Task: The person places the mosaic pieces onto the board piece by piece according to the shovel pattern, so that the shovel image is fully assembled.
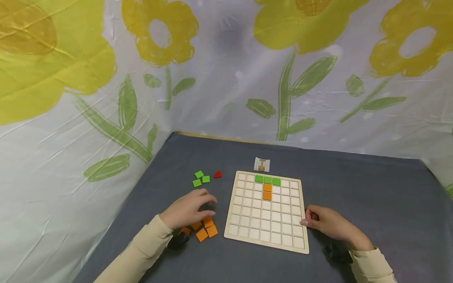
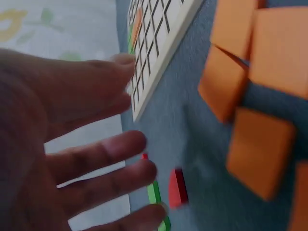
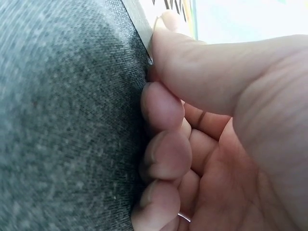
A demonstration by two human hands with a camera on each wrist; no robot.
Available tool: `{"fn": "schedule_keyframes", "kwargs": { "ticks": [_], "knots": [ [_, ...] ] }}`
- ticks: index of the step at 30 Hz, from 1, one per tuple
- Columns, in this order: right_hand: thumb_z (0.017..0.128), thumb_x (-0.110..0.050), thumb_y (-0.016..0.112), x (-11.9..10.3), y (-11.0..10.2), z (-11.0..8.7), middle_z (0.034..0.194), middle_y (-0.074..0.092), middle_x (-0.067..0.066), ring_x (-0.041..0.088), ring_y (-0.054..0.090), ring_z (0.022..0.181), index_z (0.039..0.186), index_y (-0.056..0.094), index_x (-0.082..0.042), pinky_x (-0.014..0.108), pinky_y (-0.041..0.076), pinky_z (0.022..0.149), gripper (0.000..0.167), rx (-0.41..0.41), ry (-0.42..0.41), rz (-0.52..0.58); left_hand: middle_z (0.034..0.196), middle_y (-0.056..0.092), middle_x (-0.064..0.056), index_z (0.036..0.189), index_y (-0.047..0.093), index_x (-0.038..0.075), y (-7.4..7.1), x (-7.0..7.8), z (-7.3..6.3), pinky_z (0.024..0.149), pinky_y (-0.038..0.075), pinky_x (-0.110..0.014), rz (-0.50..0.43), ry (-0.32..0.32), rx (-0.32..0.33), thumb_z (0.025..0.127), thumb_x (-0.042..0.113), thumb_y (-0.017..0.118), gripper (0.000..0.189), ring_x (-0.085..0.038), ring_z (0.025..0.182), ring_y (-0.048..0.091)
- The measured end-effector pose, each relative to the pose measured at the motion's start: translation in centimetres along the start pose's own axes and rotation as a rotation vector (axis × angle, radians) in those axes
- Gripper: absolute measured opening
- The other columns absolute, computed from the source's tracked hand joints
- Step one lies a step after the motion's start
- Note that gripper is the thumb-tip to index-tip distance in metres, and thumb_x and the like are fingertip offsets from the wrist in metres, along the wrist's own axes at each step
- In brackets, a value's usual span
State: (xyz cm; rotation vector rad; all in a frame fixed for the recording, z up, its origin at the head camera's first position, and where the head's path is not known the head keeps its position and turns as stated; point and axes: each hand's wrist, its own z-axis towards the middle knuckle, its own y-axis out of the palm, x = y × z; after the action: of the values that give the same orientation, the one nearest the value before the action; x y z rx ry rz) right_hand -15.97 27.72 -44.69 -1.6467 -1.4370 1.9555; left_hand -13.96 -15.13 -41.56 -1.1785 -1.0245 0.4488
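A wooden grid board [image 1: 247,220] lies flat on the grey cloth, with three green tiles [image 1: 267,180] in its top row and two orange tiles [image 1: 267,192] below them. My left hand [image 1: 191,210] hovers, fingers spread and holding nothing, over several loose orange tiles [image 1: 207,228] left of the board. In the left wrist view the left hand [image 2: 96,159] is open, the orange tiles [image 2: 255,96] and the board [image 2: 163,48] beyond it. My right hand [image 1: 322,222] rests at the board's right edge. Its thumb [image 3: 168,33] touches the board edge [image 3: 139,19], and its other fingers curl on the cloth.
Three loose green tiles [image 1: 200,179] and a red piece [image 1: 217,174] lie beyond my left hand; the red piece [image 2: 177,187] also shows past my fingertips. A small pattern card [image 1: 262,164] sits behind the board. Flowered sheets [image 1: 106,98] wall the table's back and left.
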Motion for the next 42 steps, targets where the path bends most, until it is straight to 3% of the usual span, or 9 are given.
{"fn": "schedule_keyframes", "kwargs": {
  "ticks": [9,17,29,37,42],
  "knots": [
    [0.090,-0.035,0.065,0.0,-0.1,0.1,0.064,0.043,-0.008,0.001,0.036,0.055,0.081,0.054,-0.013,0.020,0.031,0.050,0.026,0.011,0.000,-0.009,0.098,0.057,0.003,0.115,0.065,0.014,0.0,-1.1,-4.4,0.067,0.044,-0.025,-0.072,-0.111,0.010,0.081,0.034,0.076,0.040,-0.013,0.080,0.052],
    [0.090,-0.036,0.065,0.2,0.2,0.0,0.064,0.043,-0.009,0.001,0.036,0.055,0.080,0.054,-0.014,0.020,0.031,0.051,0.026,0.012,0.007,0.004,0.090,0.053,0.009,0.112,0.064,0.020,0.7,-1.6,-6.5,0.063,0.043,-0.024,-0.055,-0.166,-0.009,0.076,0.039,0.079,0.043,-0.006,0.077,0.049],
    [0.089,-0.036,0.066,0.3,0.5,0.0,0.064,0.043,-0.010,0.000,0.036,0.054,0.080,0.054,-0.014,0.019,0.031,0.050,0.026,0.015,0.024,0.006,0.096,0.052,0.009,0.115,0.062,0.017,2.1,-1.8,-7.1,0.067,0.042,-0.025,-0.089,-0.147,-0.004,0.078,0.027,0.080,0.043,-0.007,0.080,0.047],
    [0.089,-0.037,0.066,0.2,0.3,0.0,0.064,0.043,-0.010,0.001,0.036,0.054,0.080,0.054,-0.015,0.019,0.031,0.050,0.027,0.006,0.036,-0.009,0.093,0.052,0.008,0.108,0.062,0.017,1.9,-2.0,-7.0,0.065,0.042,-0.022,-0.127,-0.107,0.004,0.081,0.017,0.078,0.032,-0.006,0.078,0.047],
    [0.089,-0.039,0.065,0.2,0.1,0.1,0.065,0.044,-0.009,0.001,0.036,0.054,0.081,0.054,-0.014,0.020,0.031,0.051,0.028,-0.005,0.037,-0.001,0.090,0.052,0.008,0.103,0.062,0.018,1.7,-1.9,-7.1,0.063,0.040,-0.023,-0.095,-0.071,0.032,0.080,0.014,0.078,0.028,-0.006,0.075,0.045]
  ]
}}
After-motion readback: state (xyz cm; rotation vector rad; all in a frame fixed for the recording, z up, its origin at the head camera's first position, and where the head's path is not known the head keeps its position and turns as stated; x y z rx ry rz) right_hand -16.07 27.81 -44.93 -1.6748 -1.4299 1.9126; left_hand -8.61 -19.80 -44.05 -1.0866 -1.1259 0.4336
